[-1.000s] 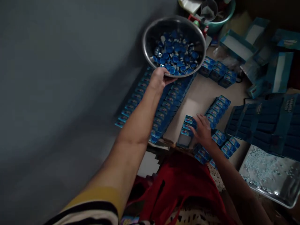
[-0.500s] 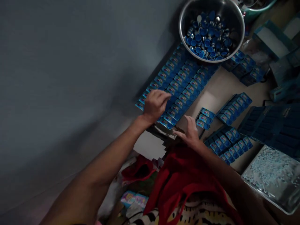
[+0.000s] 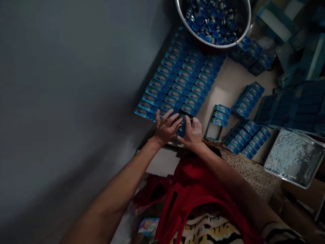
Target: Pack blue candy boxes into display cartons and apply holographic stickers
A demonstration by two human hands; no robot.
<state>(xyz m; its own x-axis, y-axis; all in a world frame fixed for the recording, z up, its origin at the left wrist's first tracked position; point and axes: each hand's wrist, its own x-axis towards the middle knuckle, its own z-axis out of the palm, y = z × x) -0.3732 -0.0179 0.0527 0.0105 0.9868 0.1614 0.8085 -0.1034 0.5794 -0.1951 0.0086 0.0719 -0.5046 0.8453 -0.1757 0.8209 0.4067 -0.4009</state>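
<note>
My left hand [image 3: 166,131] and my right hand [image 3: 192,133] meet at the near end of the rows of blue packs [image 3: 180,81]. Between them is a small dark blue pack [image 3: 181,128], partly hidden by my fingers. My left fingers reach over its left side, bent and slightly apart. On its other side, my right thumb and fingers grip the edge. The printed packs lie side by side in three long rows, each with a round blue end.
A metal bowl [image 3: 248,32] of round blue caps stands over the far end of the rows. To the right are a partly filled box [image 3: 213,131], grouped packs [image 3: 247,101], stacked blue boxes [image 3: 291,108] and a clear tray [image 3: 303,183] of small pale pieces. A wall rises at left.
Both hands have come together around a small blue pack. Before, my left hand was pinched above the rows and my right hand was open. The view has shifted, so the bowl sits higher.
</note>
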